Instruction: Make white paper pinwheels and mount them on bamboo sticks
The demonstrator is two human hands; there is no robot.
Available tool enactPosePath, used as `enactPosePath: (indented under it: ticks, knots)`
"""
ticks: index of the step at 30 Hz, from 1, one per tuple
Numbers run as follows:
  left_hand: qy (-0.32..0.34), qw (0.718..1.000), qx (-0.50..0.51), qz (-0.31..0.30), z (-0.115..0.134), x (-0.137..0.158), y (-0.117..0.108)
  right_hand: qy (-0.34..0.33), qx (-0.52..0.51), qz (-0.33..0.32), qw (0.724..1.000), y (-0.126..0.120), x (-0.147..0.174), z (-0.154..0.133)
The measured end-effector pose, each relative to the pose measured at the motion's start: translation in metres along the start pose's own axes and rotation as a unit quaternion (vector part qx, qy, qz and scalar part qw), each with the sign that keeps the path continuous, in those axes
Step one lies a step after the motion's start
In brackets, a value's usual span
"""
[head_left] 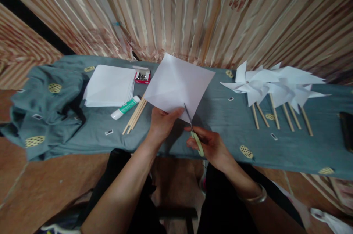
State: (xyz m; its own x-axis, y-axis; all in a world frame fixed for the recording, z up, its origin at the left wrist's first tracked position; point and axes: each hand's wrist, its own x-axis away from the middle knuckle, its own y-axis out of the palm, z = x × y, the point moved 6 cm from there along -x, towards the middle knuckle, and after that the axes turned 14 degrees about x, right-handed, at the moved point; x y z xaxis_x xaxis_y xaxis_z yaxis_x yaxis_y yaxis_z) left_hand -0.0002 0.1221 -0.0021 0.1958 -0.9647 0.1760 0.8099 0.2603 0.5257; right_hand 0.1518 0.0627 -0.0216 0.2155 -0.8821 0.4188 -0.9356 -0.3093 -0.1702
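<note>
A white square sheet of paper (176,79) is held up over the cloth-covered table, one corner pointing toward me. My left hand (162,122) pinches its lower edge, thumb on top and fingers underneath. In my right hand (208,140) is a pair of scissors (197,142) with pale green handles. One blade lies over the paper near its bottom corner; the other blade is hidden behind the sheet. Left of the paper are several wooden sticks (135,116), a glue stick (126,107) with a green label and a small red box of metal pins (142,76).
A stack of white paper (110,85) lies on the left, beside bunched grey-green cloth (55,98). Several paper pinwheels (271,83) on sticks rest at the right. A dark object (346,131) sits at the far right edge. A pleated curtain (176,13) hangs behind the table.
</note>
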Motion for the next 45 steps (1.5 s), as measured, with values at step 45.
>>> enactPosePath:
  ticks: [45]
  knots:
    - [-0.059, 0.998, 0.005, -0.030, -0.012, 0.008, 0.007, -0.018, -0.002, 0.030, 0.999, -0.007, 0.000, -0.004]
